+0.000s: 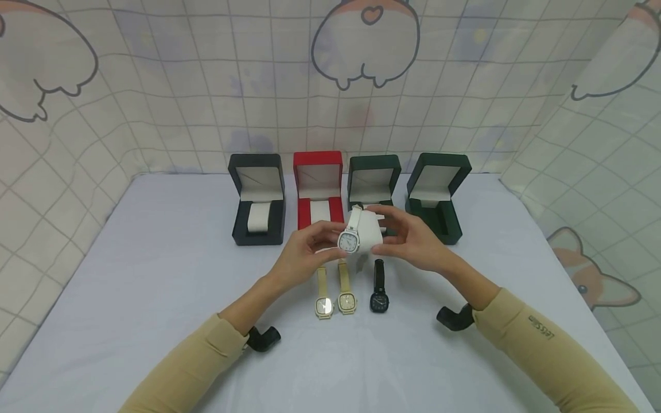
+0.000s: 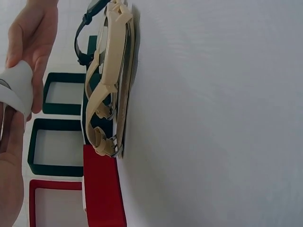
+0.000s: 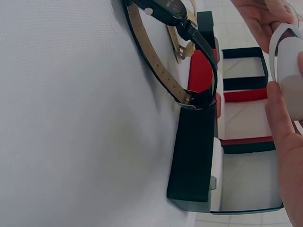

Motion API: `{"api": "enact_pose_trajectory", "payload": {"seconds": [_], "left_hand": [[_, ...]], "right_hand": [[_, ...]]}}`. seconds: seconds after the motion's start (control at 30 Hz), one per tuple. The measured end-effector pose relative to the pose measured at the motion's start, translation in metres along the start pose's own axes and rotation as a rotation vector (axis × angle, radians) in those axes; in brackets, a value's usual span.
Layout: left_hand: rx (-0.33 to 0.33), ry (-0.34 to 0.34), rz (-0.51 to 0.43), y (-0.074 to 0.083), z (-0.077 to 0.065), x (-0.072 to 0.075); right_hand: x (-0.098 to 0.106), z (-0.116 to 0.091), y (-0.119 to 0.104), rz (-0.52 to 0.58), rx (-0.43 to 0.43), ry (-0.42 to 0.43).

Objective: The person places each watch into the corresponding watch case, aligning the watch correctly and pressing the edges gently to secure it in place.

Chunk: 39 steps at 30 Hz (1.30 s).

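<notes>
In the head view my left hand (image 1: 310,248) pinches a wristwatch (image 1: 349,241) with a white strap and a squarish pale dial. My right hand (image 1: 413,238) grips a white watch cushion (image 1: 369,229) from the other side. Strap and cushion meet between the hands; in the right wrist view the white strap (image 3: 274,54) curves about one end of the cushion (image 3: 289,78). Whether it encircles the cushion fully, I cannot tell. Below the hands lie two watches with yellowish straps, one left (image 1: 324,307) and one right (image 1: 347,302), and a black watch (image 1: 379,301).
Four open watch boxes line the back: a dark box (image 1: 237,226) with a white cushion, a red box (image 1: 337,211) with another, a green box (image 1: 397,166) partly behind the hands, and a green box (image 1: 454,226) with a bare compartment. A patterned cloth wall (image 1: 289,109) rises behind.
</notes>
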<state>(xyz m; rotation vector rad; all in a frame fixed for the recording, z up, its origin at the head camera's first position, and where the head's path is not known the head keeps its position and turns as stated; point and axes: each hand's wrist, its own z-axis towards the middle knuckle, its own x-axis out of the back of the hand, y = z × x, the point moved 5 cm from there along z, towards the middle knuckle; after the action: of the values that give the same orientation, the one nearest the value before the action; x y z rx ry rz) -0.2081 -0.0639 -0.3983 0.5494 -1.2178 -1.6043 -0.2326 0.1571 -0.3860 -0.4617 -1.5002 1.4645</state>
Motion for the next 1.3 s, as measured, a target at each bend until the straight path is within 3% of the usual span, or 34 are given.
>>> {"api": "enact_pose_trajectory", "payload": {"seconds": [0.17,0.6,0.77,1.07,1.3], "left_hand": [[-0.021,0.017,-0.005,0.002,0.001,0.000],[0.049,0.003,-0.080,0.000,0.000,-0.006],[0.107,0.050,-0.018,0.002,0.000,-0.009],[0.139,0.155,0.166,0.004,0.002,-0.015],[0.145,0.180,0.197,0.004,0.000,-0.017]], "right_hand": [[0.001,0.000,-0.001,0.000,0.017,0.007],[0.002,0.000,-0.002,-0.018,-0.005,0.049],[0.001,0.001,-0.001,-0.024,-0.014,0.062],[-0.004,0.001,0.009,-0.039,-0.054,0.104],[-0.007,0.001,0.010,-0.034,-0.037,0.102]]}}
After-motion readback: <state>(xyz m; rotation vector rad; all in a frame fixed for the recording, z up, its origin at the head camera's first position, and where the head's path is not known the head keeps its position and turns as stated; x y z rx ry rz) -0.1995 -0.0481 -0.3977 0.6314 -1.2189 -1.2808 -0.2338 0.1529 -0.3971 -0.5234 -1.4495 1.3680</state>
